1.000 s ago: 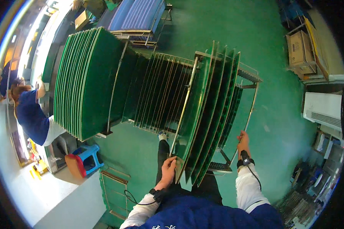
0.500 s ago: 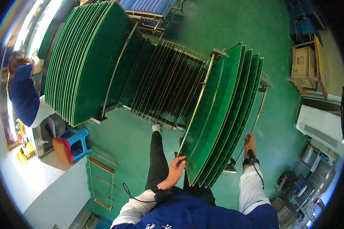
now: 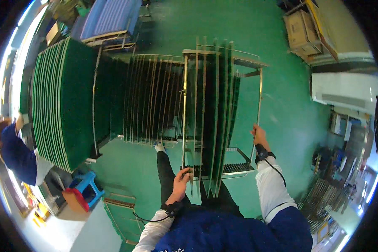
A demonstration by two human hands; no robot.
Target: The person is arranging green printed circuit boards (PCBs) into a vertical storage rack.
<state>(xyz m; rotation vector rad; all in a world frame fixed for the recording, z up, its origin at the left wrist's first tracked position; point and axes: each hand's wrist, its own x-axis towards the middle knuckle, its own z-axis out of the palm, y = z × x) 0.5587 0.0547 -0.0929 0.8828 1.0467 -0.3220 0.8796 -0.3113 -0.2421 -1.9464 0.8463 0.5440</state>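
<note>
In front of me stands a metal rack (image 3: 260, 94) with several thin green boards (image 3: 216, 122) upright in its slots, seen nearly edge-on. My left hand (image 3: 180, 185) is closed round the near left corner of the rack, by the end of its post and close to a board's edge. Around the rack's right rail my right hand (image 3: 259, 135) is wrapped, with no board next to it. A slotted bar (image 3: 237, 168) shows at the rack's near right side.
A second rack with dark boards (image 3: 149, 101) adjoins on the left, then a dense stack of green boards (image 3: 50, 105). A person in blue (image 3: 19, 147) works at far left, near a blue stool (image 3: 88, 189). Cardboard box (image 3: 300, 31) stands far right.
The rack and its boards have turned, so the boards now appear edge-on rather than slanting with broad green faces. My view has shifted too. Both hands keep their hold on the rack.
</note>
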